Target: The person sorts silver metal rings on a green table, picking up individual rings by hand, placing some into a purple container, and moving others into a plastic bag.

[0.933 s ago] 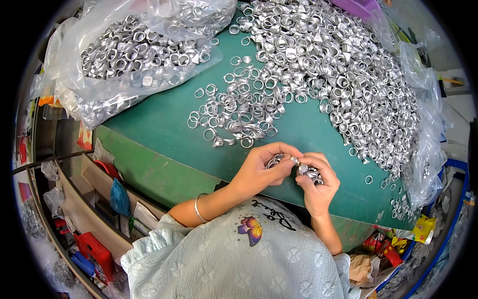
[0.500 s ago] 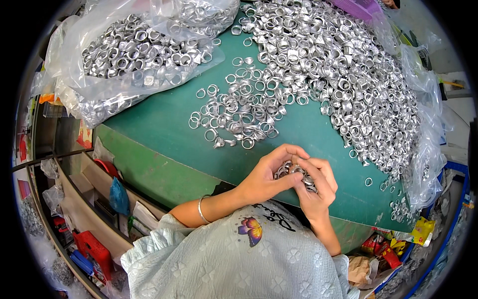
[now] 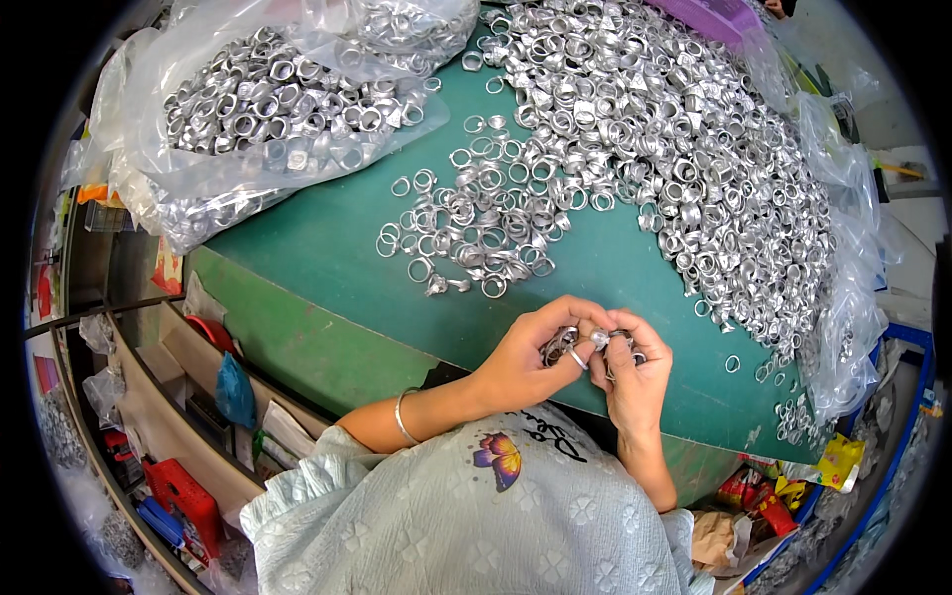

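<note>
Several silver metal rings (image 3: 561,344) lie in my left hand (image 3: 535,349), whose fingers curl round them above the table's near edge. One ring hangs at the tip of its thumb. My right hand (image 3: 640,382) meets it fingertip to fingertip, closed on more silver rings (image 3: 619,349), partly hidden by its fingers. A rounder, shiny piece shows between the two hands. Just beyond them a small pile of loose rings (image 3: 486,223) spreads over the green tabletop (image 3: 610,260). A far larger heap of rings (image 3: 684,149) covers the table's right and far side.
Clear plastic bags (image 3: 149,188) full of rings stand at the far left. Plastic sheeting (image 3: 843,268) borders the heap on the right, with a purple basket (image 3: 722,18) behind. Open drawers (image 3: 188,397) are at the lower left, a red plastic stool (image 3: 186,506) beside them.
My hands have parted slightly, and the right fingers have drawn back from over the left palm. The rings in them have shifted, with one now at the left thumb. The piles look unchanged.
</note>
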Demonstrator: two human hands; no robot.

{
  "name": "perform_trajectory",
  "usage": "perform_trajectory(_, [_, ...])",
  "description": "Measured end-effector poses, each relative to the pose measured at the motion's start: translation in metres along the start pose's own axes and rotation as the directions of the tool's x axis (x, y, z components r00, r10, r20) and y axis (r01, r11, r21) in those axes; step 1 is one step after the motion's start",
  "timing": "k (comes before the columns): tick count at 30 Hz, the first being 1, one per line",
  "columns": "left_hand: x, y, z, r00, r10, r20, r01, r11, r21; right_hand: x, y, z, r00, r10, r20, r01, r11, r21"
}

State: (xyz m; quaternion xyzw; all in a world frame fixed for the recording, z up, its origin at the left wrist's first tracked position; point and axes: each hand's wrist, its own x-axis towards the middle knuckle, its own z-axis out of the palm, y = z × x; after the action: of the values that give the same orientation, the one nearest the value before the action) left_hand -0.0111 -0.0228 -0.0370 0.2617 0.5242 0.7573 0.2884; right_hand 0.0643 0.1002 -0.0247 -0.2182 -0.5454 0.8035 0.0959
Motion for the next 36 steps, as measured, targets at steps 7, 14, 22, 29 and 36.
perform_trajectory(7, [-0.001, 0.011, -0.004, 1.0, -0.014, 0.018, 0.012, 0.994, 0.11, -0.002, -0.004, 0.002, 0.999, 0.005, 0.039, -0.003, 0.999, -0.051])
perform_trajectory(14, [-0.001, 0.011, -0.007, 0.988, -0.141, -0.055, 0.141, 0.99, -0.009, 0.0, -0.008, -0.002, 0.996, -0.082, 0.024, 0.083, 0.995, -0.047])
perform_trajectory(22, [0.003, 0.005, -0.018, 0.917, -0.394, -0.064, 0.318, 0.817, -0.481, 0.014, -0.027, -0.02, 0.999, 0.029, 0.036, -0.028, 1.0, -0.009])
perform_trajectory(29, [0.01, -0.012, -0.02, 0.879, -0.468, -0.091, 0.358, 0.775, -0.522, 0.06, -0.084, -0.076, 0.993, 0.116, -0.03, -0.117, 0.992, -0.047])
perform_trajectory(36, [0.025, -0.001, -0.018, 0.894, -0.442, -0.079, 0.388, 0.849, -0.358, 0.103, -0.143, -0.118, 0.99, -0.061, -0.127, 0.055, 0.997, -0.05])
